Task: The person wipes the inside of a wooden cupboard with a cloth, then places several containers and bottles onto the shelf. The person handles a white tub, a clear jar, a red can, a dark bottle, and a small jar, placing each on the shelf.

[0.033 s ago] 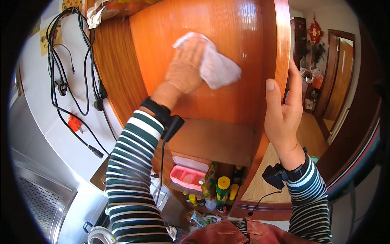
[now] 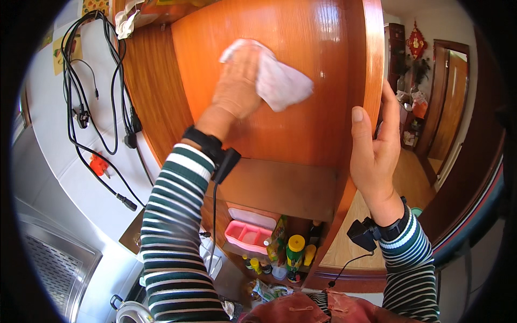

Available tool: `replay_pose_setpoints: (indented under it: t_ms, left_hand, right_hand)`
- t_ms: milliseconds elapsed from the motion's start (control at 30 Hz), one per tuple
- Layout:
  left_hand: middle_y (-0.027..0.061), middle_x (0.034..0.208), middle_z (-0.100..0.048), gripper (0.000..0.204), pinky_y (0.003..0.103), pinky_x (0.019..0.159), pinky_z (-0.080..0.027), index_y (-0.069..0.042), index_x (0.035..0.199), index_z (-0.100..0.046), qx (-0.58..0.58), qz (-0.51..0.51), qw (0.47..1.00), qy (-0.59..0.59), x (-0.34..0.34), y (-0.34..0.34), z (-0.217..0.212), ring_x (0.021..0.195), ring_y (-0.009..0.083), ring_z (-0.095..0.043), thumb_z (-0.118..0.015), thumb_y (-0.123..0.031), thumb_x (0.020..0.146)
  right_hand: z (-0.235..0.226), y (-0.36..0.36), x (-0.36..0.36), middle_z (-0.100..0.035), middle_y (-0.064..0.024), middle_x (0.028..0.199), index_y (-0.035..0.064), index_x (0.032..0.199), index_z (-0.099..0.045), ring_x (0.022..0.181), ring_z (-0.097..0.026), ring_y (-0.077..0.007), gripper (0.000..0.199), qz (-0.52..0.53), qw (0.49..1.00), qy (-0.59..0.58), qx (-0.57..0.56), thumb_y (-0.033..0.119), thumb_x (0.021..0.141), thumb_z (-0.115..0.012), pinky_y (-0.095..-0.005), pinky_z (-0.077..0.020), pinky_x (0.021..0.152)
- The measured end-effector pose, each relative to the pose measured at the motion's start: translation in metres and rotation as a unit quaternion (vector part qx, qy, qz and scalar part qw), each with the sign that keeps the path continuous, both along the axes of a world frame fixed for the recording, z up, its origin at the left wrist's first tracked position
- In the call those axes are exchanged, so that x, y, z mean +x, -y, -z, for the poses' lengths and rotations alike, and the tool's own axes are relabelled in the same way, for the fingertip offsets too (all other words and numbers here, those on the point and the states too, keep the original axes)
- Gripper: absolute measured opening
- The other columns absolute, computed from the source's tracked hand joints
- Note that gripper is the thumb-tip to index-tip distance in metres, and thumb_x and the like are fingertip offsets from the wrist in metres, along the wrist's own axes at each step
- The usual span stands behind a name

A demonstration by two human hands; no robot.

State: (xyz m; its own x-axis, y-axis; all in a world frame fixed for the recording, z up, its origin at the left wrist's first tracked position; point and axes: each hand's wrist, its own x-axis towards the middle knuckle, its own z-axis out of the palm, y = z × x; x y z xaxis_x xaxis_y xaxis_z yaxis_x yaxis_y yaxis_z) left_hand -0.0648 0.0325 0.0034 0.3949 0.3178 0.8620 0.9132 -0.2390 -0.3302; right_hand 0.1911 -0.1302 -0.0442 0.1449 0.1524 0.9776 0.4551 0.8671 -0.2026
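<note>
White tiled wall (image 2: pixel 48 118), wooden floor (image 2: pixel 409 177), brown door (image 2: pixel 449 102)
</note>
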Motion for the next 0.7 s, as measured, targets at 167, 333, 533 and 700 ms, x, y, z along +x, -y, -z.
replay_pose_setpoints:
  t_ms: [167, 333, 533, 700]
  left_hand:
    - [0.0277, 0.157, -0.033, 0.062, 0.050, 0.124, -0.019, 0.001, 0.145, -0.047, -0.021, 0.092, 0.990, 0.102, -0.010, -0.003, -0.006, 0.150, 0.0412, -0.026, -0.059, -0.027, 0.091]
    - [0.0346, 0.153, -0.035, 0.066, 0.066, 0.118, -0.019, 0.004, 0.139, -0.053, -0.046, 0.009, 0.986, -0.157, 0.039, 0.029, 0.077, 0.146, 0.0522, -0.028, -0.058, -0.041, 0.090]
    - [0.0142, 0.166, -0.024, 0.086, 0.058, 0.123, -0.015, -0.014, 0.158, -0.036, -0.014, 0.009, 0.935, -0.353, -0.023, 0.012, 0.039, 0.152, 0.0284, -0.027, -0.066, -0.041, 0.082]
    - [0.0167, 0.170, -0.010, 0.083, 0.053, 0.125, -0.008, -0.010, 0.163, -0.017, -0.054, -0.214, 0.975, -0.032, -0.063, -0.009, -0.024, 0.158, 0.0294, -0.004, -0.051, -0.042, 0.094]
  right_hand:
    - [-0.001, -0.001, 0.000, -0.053, -0.0195, 0.140, -0.0064, 0.146, -0.042, 0.129, -0.053, -0.0290, 0.054, 0.014, 1.000, 0.003, 0.001, 0.011, 0.099, -0.061, -0.0374, -0.0404, 0.111]
    - [0.001, 0.000, -0.003, -0.052, -0.0193, 0.143, -0.0062, 0.148, -0.040, 0.133, -0.051, -0.0275, 0.055, -0.033, 0.999, -0.024, -0.021, 0.010, 0.100, -0.060, -0.0369, -0.0390, 0.112]
    - [0.001, 0.002, -0.002, -0.050, -0.0198, 0.144, -0.0061, 0.149, -0.038, 0.133, -0.050, -0.0267, 0.056, -0.033, 0.999, -0.014, -0.032, 0.010, 0.100, -0.059, -0.0364, -0.0391, 0.112]
    - [0.001, 0.001, 0.002, -0.050, -0.0198, 0.144, -0.0060, 0.149, -0.038, 0.132, -0.051, -0.0276, 0.056, -0.011, 1.000, 0.009, -0.022, 0.010, 0.100, -0.059, -0.0367, -0.0397, 0.111]
